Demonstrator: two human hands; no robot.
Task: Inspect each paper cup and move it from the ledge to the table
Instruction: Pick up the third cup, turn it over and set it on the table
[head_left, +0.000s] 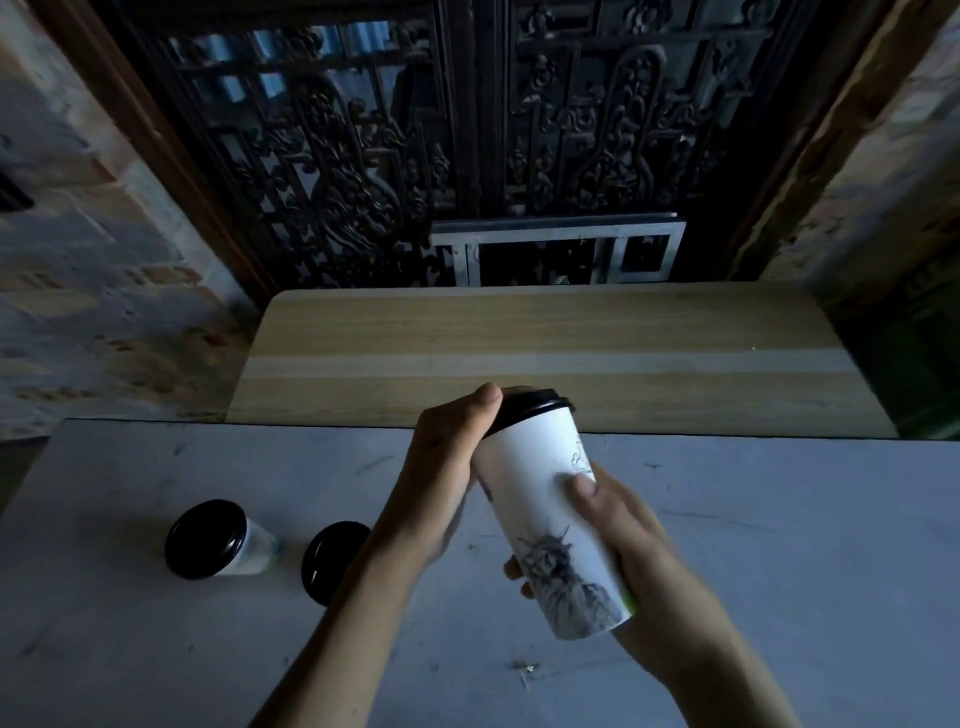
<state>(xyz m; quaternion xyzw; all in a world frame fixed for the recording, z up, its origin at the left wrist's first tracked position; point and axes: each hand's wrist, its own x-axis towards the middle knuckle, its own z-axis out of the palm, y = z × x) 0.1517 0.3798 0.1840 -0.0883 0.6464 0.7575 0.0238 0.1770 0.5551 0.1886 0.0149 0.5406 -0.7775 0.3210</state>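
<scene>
Both hands hold a tall paper cup (545, 509) above the grey table (779, 545), tilted, lid end away; right hand (618, 525) wraps the base, left hand (447, 478) grips near the lid. Two lidded cups (218, 540) stand left. Beyond: wooden ledge (545, 343), dark carved screen (363, 156)

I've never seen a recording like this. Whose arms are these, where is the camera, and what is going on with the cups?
No machine here: a person wears a wide-angle camera on the head, so you look forward and down at their own bare arms. Both hands hold one tall white paper cup with a black lid, tilted in the air over the pale table. The left hand grips near the lid; the right hand supports the lower body. Two more lidded cups stand on the table at the left: one in full view, the other partly hidden by the left arm. Beyond is a bare wooden ledge.
</scene>
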